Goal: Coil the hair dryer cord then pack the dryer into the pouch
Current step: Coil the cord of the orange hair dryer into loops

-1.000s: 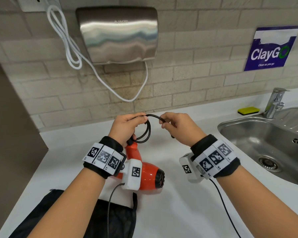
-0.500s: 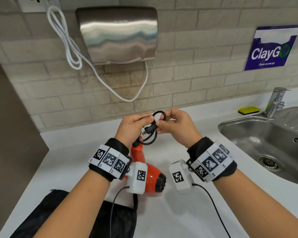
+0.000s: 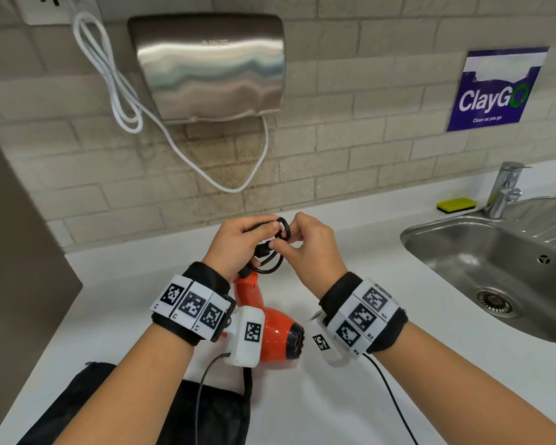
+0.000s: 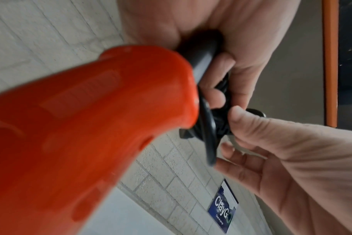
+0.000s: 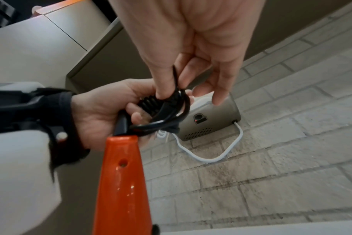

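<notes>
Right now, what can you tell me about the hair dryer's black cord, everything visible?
The cord is thin, black and looks rubbery, gathered into small loops just above the butt of the orange hair dryer handle, where a stiff black sleeve leads it out. The left hand grips the bundle of loops; the right hand pinches a strand at the top. The ribbed black plug lies against the loops. The cord hangs clear of the counter.

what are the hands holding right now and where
Both the left hand and right hand grip the orange hair dryer's coiled black cord, above the handle end.
</notes>
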A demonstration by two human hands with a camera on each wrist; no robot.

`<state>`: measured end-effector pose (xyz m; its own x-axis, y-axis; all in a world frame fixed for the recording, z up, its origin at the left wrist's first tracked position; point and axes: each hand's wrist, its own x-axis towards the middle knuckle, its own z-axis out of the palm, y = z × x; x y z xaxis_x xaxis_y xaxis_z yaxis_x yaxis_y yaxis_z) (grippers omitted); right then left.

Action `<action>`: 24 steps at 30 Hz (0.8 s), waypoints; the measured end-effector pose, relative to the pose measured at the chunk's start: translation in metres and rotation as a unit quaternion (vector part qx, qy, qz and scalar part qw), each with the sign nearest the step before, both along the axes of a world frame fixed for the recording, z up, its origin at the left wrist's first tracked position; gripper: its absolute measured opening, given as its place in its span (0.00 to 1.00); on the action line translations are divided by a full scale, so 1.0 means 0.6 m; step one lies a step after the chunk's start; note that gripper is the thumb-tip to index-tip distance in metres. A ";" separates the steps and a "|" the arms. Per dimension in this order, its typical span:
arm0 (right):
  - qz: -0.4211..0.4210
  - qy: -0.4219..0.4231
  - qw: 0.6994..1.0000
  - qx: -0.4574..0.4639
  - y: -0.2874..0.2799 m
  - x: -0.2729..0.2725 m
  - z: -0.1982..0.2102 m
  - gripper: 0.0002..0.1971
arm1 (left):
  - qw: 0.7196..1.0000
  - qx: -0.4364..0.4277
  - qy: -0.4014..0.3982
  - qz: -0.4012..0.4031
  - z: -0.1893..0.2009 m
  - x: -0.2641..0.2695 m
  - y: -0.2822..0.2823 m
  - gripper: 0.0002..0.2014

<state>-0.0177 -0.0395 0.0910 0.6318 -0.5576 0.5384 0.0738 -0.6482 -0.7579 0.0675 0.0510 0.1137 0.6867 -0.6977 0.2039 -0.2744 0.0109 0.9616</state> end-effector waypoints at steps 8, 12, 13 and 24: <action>-0.052 -0.060 0.996 0.026 0.009 0.027 -0.021 0.24 | 0.999 -0.005 0.001 -0.042 0.000 -0.016 0.003 0.09; 0.044 -0.024 0.998 0.040 0.000 0.037 -0.023 0.18 | 0.999 0.008 0.009 -0.040 -0.001 -0.012 0.003 0.07; 0.080 -0.002 0.996 0.040 -0.003 0.036 -0.022 0.18 | 0.999 0.011 0.007 -0.038 -0.001 -0.011 0.003 0.08; 0.138 0.168 0.968 -0.122 -0.052 -0.002 -0.016 0.08 | 1.000 -0.006 0.025 0.009 -0.006 0.017 0.014 0.13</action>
<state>-0.0191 -0.0705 0.0814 0.9013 -0.2243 0.3705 0.0451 -0.8022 -0.5953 0.0780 0.0596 0.1101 0.7080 -0.6836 0.1773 -0.2270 0.0175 0.9737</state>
